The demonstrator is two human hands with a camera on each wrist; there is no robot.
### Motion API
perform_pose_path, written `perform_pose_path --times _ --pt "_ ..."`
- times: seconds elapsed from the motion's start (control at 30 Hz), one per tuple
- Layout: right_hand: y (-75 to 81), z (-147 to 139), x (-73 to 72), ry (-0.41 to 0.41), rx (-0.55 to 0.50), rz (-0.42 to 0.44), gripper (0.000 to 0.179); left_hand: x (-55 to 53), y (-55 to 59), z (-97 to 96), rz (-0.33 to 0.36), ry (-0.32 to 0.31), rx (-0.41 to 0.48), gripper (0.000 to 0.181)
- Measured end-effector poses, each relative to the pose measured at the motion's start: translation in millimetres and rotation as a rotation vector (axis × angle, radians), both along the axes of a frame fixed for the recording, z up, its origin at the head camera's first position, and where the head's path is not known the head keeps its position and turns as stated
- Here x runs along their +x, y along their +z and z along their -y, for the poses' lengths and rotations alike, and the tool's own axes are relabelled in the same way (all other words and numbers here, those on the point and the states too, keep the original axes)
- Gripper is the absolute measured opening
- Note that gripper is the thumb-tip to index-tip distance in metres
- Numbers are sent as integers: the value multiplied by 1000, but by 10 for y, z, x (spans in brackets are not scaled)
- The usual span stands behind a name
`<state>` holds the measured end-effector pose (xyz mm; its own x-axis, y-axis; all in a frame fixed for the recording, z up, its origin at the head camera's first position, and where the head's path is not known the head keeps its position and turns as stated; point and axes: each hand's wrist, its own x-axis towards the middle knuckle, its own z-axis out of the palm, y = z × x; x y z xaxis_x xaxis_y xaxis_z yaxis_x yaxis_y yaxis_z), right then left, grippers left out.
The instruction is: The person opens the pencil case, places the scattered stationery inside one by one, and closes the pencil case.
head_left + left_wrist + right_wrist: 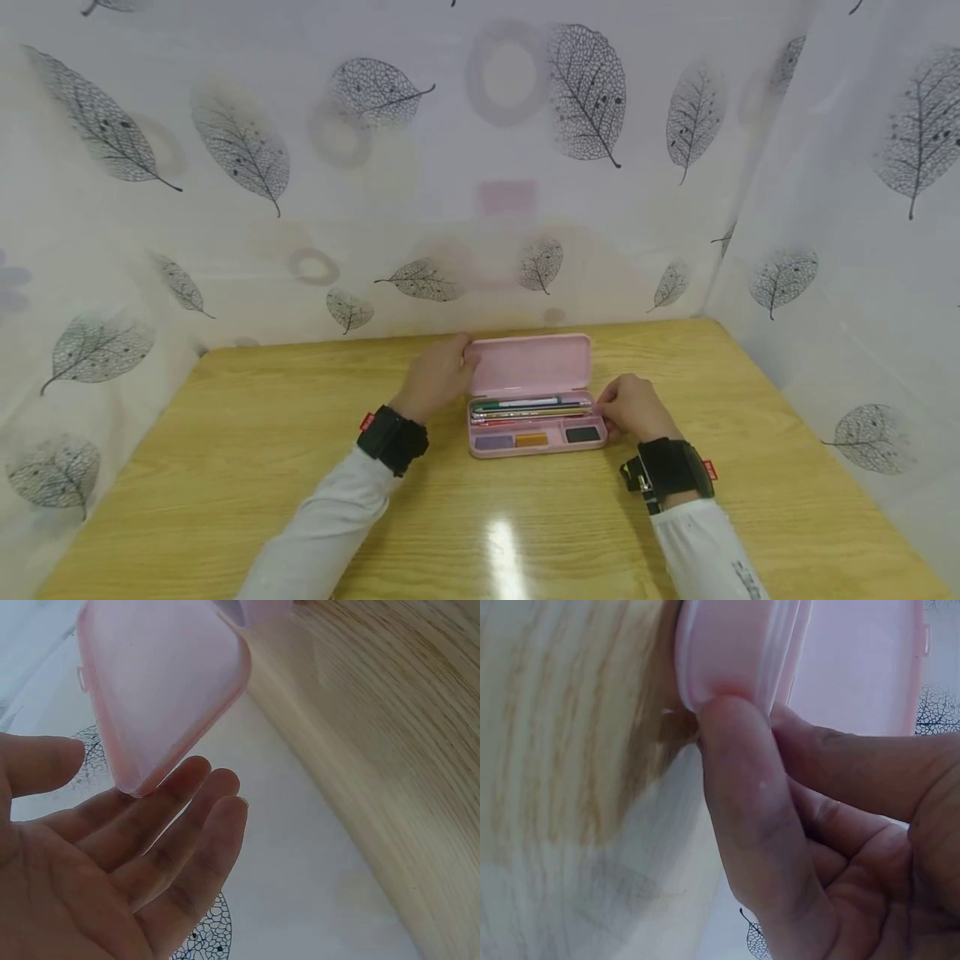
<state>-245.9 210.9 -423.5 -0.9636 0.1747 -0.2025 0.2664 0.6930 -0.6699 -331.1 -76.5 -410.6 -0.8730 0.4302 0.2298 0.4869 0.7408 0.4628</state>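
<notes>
A pink pencil case (551, 451) lies on the table with its lid (532, 364) raised at the back. Pencils (532, 412) fill its long rear compartment. In front sit a purple block (492, 442), an orange block (531, 439) and a dark block (582, 435). At the lid's left edge is my left hand (435, 379); in the left wrist view its nearly straight fingers touch the lid from behind, thumb apart from it. My right hand (636, 407) pinches the case's right end wall (727, 656) between thumb and finger.
The wooden table (285, 425) carries the case near its back edge. A white leaf-patterned sheet (450, 192) hangs close behind and along both sides. Light glares off the table (504, 550) in front of the case.
</notes>
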Motion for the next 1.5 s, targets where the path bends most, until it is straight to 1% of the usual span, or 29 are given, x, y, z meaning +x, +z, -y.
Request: perform_pose_path --times 0.17,0.23,0.33,0.47,0.57,0.67,0.77,0.9,1.0,1.1,1.2,1.3,1.4,1.5 --pt "-2 -4 2 -5 -17 4 11 46 25 3 -19 -17 32 27" --pt "2 -5 2 -9 -27 5 10 79 46 10 -23 -39 38 23" --pt "6 -4 0 -12 -38 7 10 143 69 10 -31 -82 21 22" --pt "6 -7 -1 1 -18 3 11 260 58 -13 21 -136 19 26" --pt "15 -15 -5 17 16 10 11 338 12 -51 83 -168 35 34" --pt "18 -41 -13 42 44 23 14 396 -37 -95 114 -202 18 37" --pt "18 -96 -21 104 75 15 17 444 -84 -124 124 -220 -30 33" --pt "19 -181 -26 195 87 -1 21 482 -157 -147 112 -217 -98 31" --pt "68 -182 -12 222 87 -19 27 502 -205 -160 99 -221 -129 32" --pt "167 -88 26 224 122 -48 36 539 -218 -180 99 -218 -151 35" --pt "263 76 68 251 153 -73 49 579 -226 -203 105 -210 -194 47" --pt "318 241 105 338 199 -86 59 609 -260 -233 103 -209 -260 56" --pt "333 386 137 434 260 -89 64 638 -301 -267 109 -208 -301 58" --pt "313 496 158 476 310 -70 66 667 -322 -298 115 -198 -314 60"
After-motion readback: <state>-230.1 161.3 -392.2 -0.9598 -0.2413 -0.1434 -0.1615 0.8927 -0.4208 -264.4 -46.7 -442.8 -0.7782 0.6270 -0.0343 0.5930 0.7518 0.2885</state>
